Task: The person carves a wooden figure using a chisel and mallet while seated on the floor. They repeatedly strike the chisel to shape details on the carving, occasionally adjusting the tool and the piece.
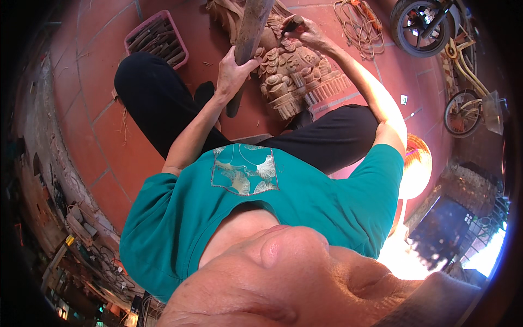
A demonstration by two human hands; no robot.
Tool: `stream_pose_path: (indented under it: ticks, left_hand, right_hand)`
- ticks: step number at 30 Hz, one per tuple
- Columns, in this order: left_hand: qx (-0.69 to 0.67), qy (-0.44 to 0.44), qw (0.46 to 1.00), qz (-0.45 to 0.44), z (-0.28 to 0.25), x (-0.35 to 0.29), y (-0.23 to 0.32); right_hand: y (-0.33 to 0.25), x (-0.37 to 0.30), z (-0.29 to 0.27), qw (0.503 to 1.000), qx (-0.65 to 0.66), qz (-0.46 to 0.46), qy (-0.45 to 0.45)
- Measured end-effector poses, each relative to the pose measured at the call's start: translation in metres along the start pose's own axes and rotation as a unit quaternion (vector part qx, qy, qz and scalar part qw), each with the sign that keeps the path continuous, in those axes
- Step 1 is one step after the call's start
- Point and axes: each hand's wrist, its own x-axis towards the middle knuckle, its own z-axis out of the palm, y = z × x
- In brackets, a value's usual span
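My left hand is closed round a long, thick wooden club, wider at the far end and held tilted over the floor. Beside it lies a carved wooden relief with dense rounded, coin-like shapes and ribbed bands, between my bent legs. My right hand is over the upper right of the carving, its fingers bent round a small dark piece; its exact kind is not clear. Part of the carving's far end is hidden behind the club.
A pink plastic basket full of chisel-like tools stands far left on the red tile floor. A coiled cord lies far right, near a motorbike wheel and a bicycle. A round lit lamp or fan shape glows at right.
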Motion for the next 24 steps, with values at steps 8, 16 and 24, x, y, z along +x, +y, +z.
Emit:
stream_pose_path:
  ticks: [8, 16, 24]
  left_hand:
    - [0.005, 0.006, 1.0, -0.007, -0.003, -0.001, -0.002]
    - [0.014, 0.003, 1.0, -0.014, -0.003, -0.002, -0.006]
    - [0.024, 0.002, 1.0, -0.011, -0.001, -0.001, -0.003]
  right_hand:
    - [-0.023, -0.004, 0.005, 0.99, -0.083, 0.11, 0.024]
    - [-0.04, -0.004, 0.013, 0.986, -0.086, 0.091, 0.107]
    - [-0.01, -0.001, 0.013, 0.998, -0.052, -0.002, 0.028]
